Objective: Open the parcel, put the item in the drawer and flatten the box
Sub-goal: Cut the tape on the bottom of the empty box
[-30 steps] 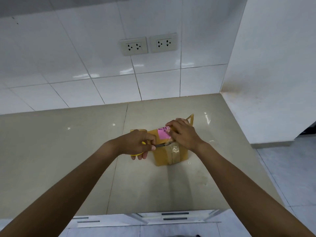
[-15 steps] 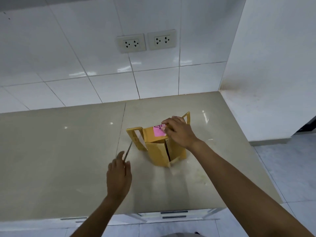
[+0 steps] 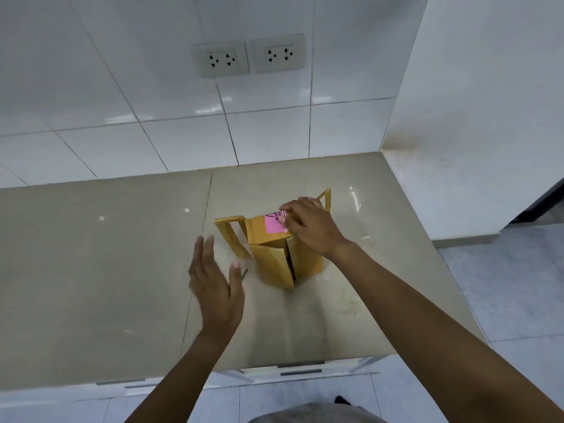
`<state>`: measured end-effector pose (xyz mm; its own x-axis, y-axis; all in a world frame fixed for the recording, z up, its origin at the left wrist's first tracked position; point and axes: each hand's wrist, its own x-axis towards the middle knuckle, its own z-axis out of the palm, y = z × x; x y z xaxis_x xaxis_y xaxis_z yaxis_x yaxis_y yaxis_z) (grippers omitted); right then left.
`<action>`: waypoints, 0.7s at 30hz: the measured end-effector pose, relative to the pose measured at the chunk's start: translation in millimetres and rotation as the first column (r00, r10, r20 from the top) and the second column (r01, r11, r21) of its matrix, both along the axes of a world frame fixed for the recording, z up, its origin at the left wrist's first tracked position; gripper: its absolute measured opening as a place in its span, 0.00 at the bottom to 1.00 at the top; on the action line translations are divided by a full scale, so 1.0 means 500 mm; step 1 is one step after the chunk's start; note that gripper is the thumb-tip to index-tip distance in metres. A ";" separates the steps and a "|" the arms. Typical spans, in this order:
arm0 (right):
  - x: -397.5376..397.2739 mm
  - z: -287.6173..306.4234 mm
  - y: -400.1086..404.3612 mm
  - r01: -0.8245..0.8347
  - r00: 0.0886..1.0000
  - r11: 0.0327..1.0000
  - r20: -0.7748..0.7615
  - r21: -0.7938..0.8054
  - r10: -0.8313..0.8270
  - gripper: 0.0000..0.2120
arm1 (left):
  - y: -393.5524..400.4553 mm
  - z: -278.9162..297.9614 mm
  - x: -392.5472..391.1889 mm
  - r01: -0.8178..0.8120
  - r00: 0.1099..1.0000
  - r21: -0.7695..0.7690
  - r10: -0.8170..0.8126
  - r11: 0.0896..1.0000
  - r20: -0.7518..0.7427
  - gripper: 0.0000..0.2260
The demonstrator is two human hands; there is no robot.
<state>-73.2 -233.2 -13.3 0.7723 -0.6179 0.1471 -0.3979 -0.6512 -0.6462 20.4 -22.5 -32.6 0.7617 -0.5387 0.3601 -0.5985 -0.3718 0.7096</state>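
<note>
A small brown cardboard box (image 3: 274,267) with a pink label (image 3: 272,224) stands on the beige counter (image 3: 91,270). Its side flaps (image 3: 232,236) stick up on the left and at the far right, and the front seam is split. My right hand (image 3: 311,227) presses down on the top panel, fingers curled on the label's edge. Just left of the box hovers my left hand (image 3: 216,288), open with fingers spread and holding nothing. A thin blade tip (image 3: 244,273) shows beside its thumb; the rest of the cutting tool is hidden under the hand.
White drawer fronts with grey handles (image 3: 300,372) sit under the counter's front edge. A tiled wall with two sockets (image 3: 219,59) stands behind, a white wall (image 3: 488,117) bounds the counter on the right, and a grey floor (image 3: 503,285) lies beyond.
My left hand stopped cutting the tape, laid the tool on the counter left of the box, and now comes back open toward the box. The front seam has split open.
</note>
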 end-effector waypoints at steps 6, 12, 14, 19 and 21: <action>-0.030 0.019 0.045 0.189 0.862 0.957 0.430 0.219 -0.268 0.14 | -0.126 0.110 -0.023 0.243 0.943 0.403 -0.313 0.882 0.116 0.31; -0.163 -0.103 0.111 0.369 0.923 0.921 0.166 -0.125 -0.347 0.08 | -0.172 0.084 -0.026 0.224 0.948 0.575 -0.312 0.787 0.057 0.26; -0.197 -0.151 0.138 0.088 0.991 0.966 -0.081 -0.242 -0.110 0.12 | -0.181 0.086 -0.023 0.222 0.952 0.568 -0.302 0.792 0.049 0.26; -0.247 -0.223 0.210 -0.244 0.941 0.883 -0.319 -0.400 0.116 0.19 | -0.188 0.091 -0.008 0.220 0.959 0.570 -0.283 0.791 0.021 0.26; -0.250 -0.227 0.226 -0.271 0.941 0.835 -0.313 -0.478 0.126 0.19 | -0.186 0.093 -0.007 0.220 0.958 0.584 -0.285 0.782 0.022 0.26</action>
<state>-198.4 -120.3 -127.1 0.9240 -0.3401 0.1748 -0.3281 -0.9399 -0.0942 17.0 -115.5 13.6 0.5454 -0.8382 -0.0059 -0.7853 -0.5134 0.3459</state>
